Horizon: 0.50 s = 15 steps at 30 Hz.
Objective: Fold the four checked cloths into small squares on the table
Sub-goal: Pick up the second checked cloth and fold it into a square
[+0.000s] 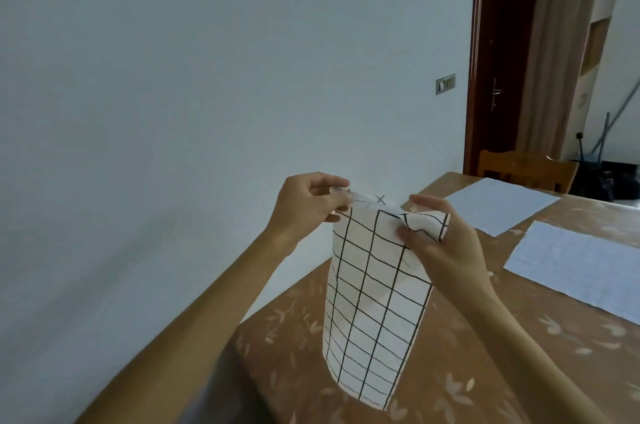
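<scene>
A white cloth with a black grid [374, 302] hangs in the air above the brown leaf-patterned table [485, 354], its lower end near the tabletop. My left hand [308, 205] pinches its top left corner. My right hand [440, 240] pinches the top right corner, with cloth draped over the fingers. Two more pale cloths lie flat on the table to the right, one further back [498, 205] and one nearer [581, 267], their checks faint.
A plain wall runs along the table's left edge. A wooden chair [526, 169] stands at the table's far end. Behind it is a dark wooden door [498, 60], and poles lean in the room beyond.
</scene>
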{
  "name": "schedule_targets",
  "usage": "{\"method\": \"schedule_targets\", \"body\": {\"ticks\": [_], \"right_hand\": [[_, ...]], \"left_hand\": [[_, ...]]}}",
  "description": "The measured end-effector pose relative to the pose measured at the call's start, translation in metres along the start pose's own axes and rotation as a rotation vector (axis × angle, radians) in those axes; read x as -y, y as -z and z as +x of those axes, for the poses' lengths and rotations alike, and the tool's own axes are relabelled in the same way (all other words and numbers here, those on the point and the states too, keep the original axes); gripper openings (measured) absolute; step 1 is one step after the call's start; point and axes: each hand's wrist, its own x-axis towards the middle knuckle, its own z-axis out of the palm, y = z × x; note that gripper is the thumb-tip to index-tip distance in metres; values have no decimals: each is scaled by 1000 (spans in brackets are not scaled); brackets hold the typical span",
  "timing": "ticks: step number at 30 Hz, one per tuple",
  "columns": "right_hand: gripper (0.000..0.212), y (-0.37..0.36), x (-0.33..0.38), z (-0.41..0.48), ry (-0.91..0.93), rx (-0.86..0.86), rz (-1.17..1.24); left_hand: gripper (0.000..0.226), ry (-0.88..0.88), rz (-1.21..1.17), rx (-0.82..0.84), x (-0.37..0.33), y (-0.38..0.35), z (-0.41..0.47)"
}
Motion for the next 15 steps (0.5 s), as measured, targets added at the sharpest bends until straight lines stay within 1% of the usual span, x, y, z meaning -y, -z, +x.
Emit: {"method": "schedule_targets", "body": {"ticks": [1, 2, 5, 6, 7, 8, 11, 13, 15], "right_hand": [[44, 5, 4, 2, -15, 19, 14], [47, 10, 7, 4, -17, 39, 28], [55, 24, 15, 8, -23, 99, 115], [57, 29, 14, 10, -31, 115, 124], [59, 33, 15, 11, -47, 139, 144], [60, 35, 16, 13, -63, 176, 178], [66, 42, 18, 14, -92, 290, 230], [67, 47, 16, 16, -111, 269, 239], [63, 52, 13, 19, -124, 226, 216]], "left_hand": [[29, -34, 19, 26, 1, 3, -1], [41, -62, 31, 63, 4, 6, -1], [85, -69, 58, 182, 13, 10, -4], [94, -58, 77, 197, 17, 9, -6], [95, -51, 99, 184, 19, 5, -7], [88, -54, 110, 149, 20, 2, -8], [48, -99, 0, 63, 21, -10, -7], [26, -117, -52, 50, 18, -14, -6], [19, -137, -66, 55, 17, -16, -4]]}}
